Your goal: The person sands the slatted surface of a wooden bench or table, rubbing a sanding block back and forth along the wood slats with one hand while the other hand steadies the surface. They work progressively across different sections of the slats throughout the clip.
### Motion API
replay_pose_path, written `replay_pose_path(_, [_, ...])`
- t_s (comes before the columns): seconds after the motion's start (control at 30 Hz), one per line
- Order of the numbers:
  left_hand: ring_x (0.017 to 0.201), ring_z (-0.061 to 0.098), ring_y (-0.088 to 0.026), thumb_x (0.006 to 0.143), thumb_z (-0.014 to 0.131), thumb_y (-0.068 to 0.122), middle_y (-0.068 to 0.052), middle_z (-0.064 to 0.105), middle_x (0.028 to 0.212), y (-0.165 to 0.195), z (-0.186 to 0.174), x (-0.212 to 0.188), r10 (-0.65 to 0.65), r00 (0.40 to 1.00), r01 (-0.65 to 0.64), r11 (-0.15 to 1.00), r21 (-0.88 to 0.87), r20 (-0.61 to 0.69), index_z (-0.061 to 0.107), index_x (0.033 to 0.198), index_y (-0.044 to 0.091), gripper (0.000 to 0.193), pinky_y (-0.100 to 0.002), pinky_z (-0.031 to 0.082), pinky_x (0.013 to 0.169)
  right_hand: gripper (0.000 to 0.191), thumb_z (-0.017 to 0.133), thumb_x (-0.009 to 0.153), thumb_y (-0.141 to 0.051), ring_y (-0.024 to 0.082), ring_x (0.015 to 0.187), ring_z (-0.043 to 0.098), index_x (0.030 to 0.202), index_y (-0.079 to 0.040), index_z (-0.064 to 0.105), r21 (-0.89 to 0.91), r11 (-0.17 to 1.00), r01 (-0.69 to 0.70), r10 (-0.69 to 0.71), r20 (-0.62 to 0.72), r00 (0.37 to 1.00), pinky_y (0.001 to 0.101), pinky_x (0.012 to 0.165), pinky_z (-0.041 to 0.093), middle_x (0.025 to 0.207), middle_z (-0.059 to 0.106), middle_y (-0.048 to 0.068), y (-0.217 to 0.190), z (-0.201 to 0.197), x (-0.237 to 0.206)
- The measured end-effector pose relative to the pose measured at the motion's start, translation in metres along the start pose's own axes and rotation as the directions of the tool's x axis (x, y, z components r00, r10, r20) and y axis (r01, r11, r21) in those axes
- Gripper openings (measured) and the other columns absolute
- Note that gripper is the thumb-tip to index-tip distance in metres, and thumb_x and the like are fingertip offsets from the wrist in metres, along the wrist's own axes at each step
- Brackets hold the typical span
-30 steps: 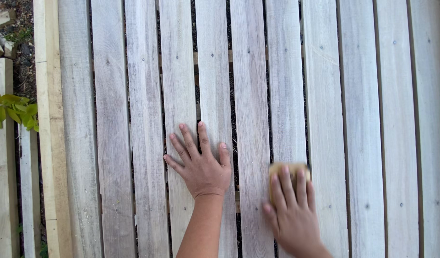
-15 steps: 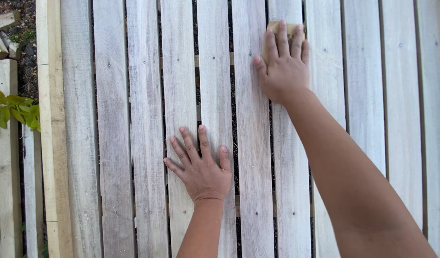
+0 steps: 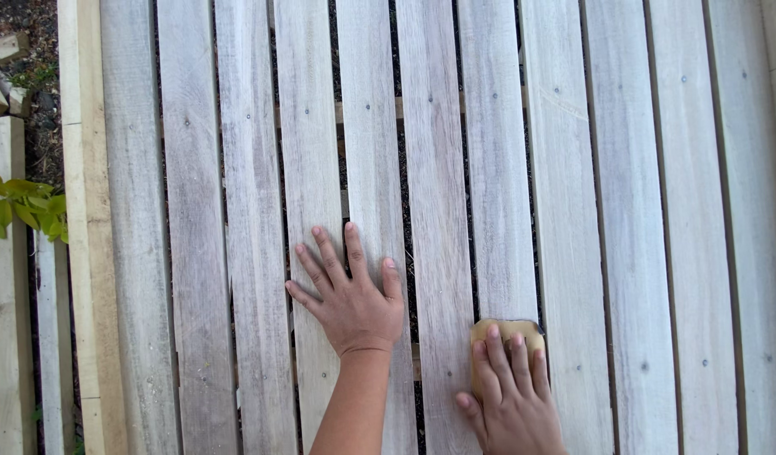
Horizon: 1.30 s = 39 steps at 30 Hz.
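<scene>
Back down to the bottom of the frame slid the right hand (image 3: pixel 512 396), pressed flat on the yellow sanding pad (image 3: pixel 507 333). Left hand (image 3: pixel 350 299) lies open on the wooden boards (image 3: pixel 430 168).

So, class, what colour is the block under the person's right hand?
Tan yellow-brown: the block shows in the head view.
</scene>
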<state>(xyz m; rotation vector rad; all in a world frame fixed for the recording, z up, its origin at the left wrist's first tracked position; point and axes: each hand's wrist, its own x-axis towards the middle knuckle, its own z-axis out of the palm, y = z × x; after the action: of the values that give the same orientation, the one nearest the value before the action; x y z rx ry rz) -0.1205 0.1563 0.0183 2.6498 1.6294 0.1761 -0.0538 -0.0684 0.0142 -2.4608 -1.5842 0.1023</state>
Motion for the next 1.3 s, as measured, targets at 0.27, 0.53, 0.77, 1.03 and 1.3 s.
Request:
replay_pose_path(0.27, [0.154, 0.005, -0.045, 0.098, 0.037, 0.052, -0.018, 0.009, 0.169, 0.0, 0.002, -0.002, -0.011, 1.0, 0.011, 1.0, -0.005, 0.003, 0.026, 0.161, 0.02, 0.072, -0.074, 0.002, 0.115, 0.077, 0.007, 0.102, -0.059, 0.033, 0.153, -0.012, 0.162, -0.012, 0.003, -0.086, 0.989, -0.124, 0.138, 0.183, 0.973, 0.0482, 0.121, -0.009, 0.169, -0.006, 0.013, 0.062, -0.009, 0.238])
replay_pose_path(0.53, [0.154, 0.005, -0.045, 0.097, 0.037, 0.052, -0.018, 0.01, 0.169, 0.0, 0.0, 0.001, -0.01, 1.0, 0.01, 1.0, -0.011, -0.004, 0.027, 0.161, 0.02, 0.072, -0.074, 0.002, 0.115, 0.071, 0.018, 0.106, -0.046, 0.037, 0.157, 0.0, 0.163, -0.004, 0.013, 0.004, 0.992, -0.124, 0.124, -0.016, 0.992, 0.0545, 0.124, -0.002, 0.172, 0.005, 0.016, 0.058, -0.014, 0.279])
replay_pose_path(0.77, [0.155, 0.004, -0.045, 0.098, 0.036, 0.053, -0.018, 0.01, 0.17, 0.0, 0.0, -0.001, -0.008, 1.0, 0.008, 1.0, -0.022, 0.001, 0.028, 0.161, 0.02, 0.071, -0.074, 0.001, 0.115, 0.063, 0.012, 0.106, -0.046, 0.04, 0.155, -0.001, 0.16, -0.015, 0.016, -0.036, 0.999, 0.017, -0.019, -0.036, 0.999, 0.0566, 0.122, -0.003, 0.166, 0.008, 0.02, 0.003, -0.018, 0.049])
replay_pose_path(1.03, [0.154, 0.004, -0.045, 0.099, 0.036, 0.052, -0.018, 0.009, 0.169, 0.0, 0.002, 0.0, -0.005, 1.0, 0.005, 1.0, -0.007, -0.001, 0.029, 0.161, 0.02, 0.07, -0.074, 0.001, 0.116, 0.072, 0.009, 0.102, -0.057, 0.031, 0.153, -0.001, 0.159, -0.012, 0.009, -0.156, 0.988, 0.005, 0.006, 0.075, 0.997, 0.0531, 0.12, -0.003, 0.167, 0.006, 0.012, 0.029, -0.004, 0.127])
replay_pose_path(1.3, [0.154, 0.004, -0.045, 0.097, 0.036, 0.053, -0.018, 0.009, 0.168, 0.001, 0.001, 0.0, -0.013, 1.0, 0.013, 1.0, 0.006, 0.009, 0.027, 0.16, 0.02, 0.071, -0.073, 0.0, 0.115, 0.072, 0.014, 0.104, -0.049, 0.033, 0.158, -0.003, 0.164, -0.01, 0.008, -0.011, 0.985, -0.173, 0.173, 0.07, 0.982, 0.0553, 0.124, -0.005, 0.172, 0.0, 0.011, 0.061, -0.028, 0.343])
